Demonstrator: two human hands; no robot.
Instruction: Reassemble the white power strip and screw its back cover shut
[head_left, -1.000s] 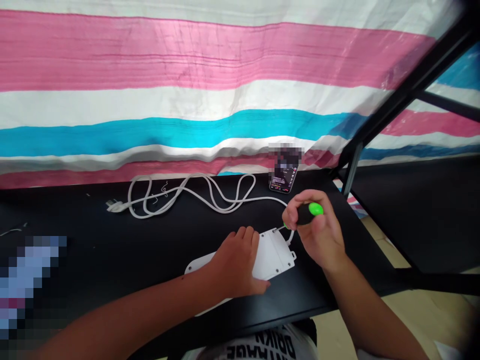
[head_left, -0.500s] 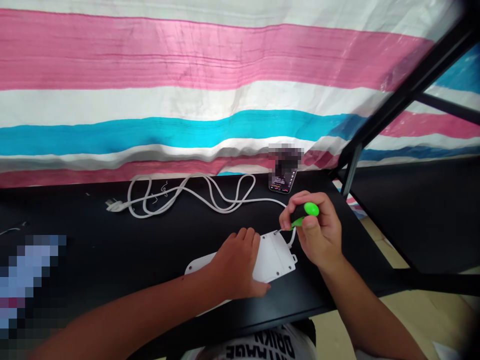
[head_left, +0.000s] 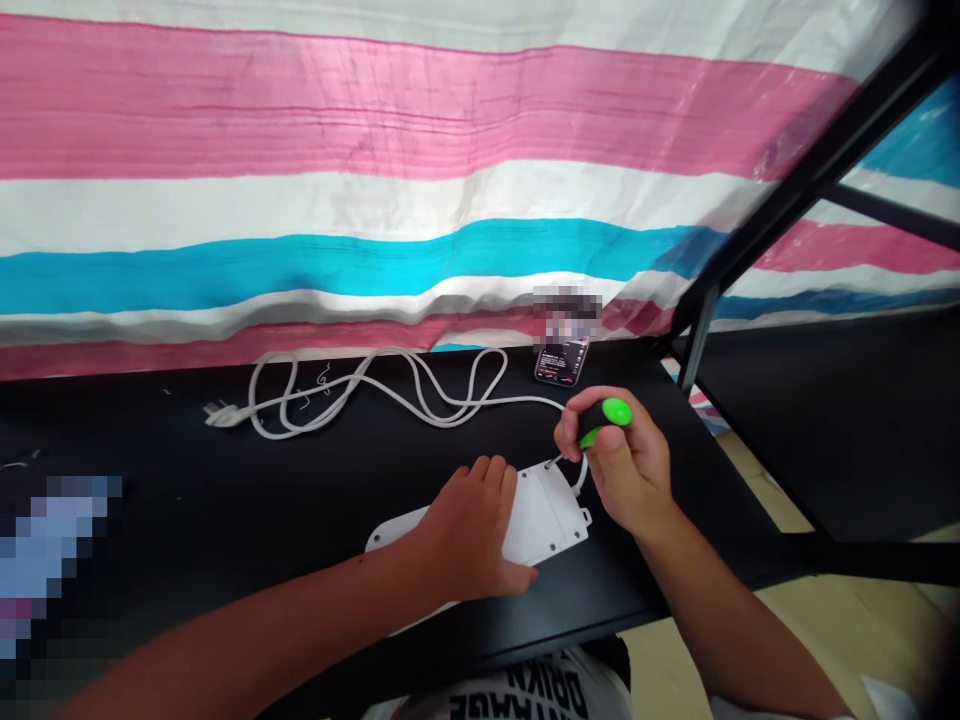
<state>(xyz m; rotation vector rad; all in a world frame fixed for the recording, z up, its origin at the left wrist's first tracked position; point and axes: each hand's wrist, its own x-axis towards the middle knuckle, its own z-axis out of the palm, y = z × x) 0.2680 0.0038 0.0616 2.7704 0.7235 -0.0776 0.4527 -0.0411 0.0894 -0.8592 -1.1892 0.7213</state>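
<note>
Green-handled screwdriver (head_left: 600, 418) steeper, right hand (head_left: 631, 472) shifted inward

Can't tell home vs workshop; I see makeshift nook: blk tabletop (head_left: 592, 585) lower ctr, striped plastic sheet (head_left: 375, 120) up top, blk metal frame (head_left: 870, 128) upper R.
</note>
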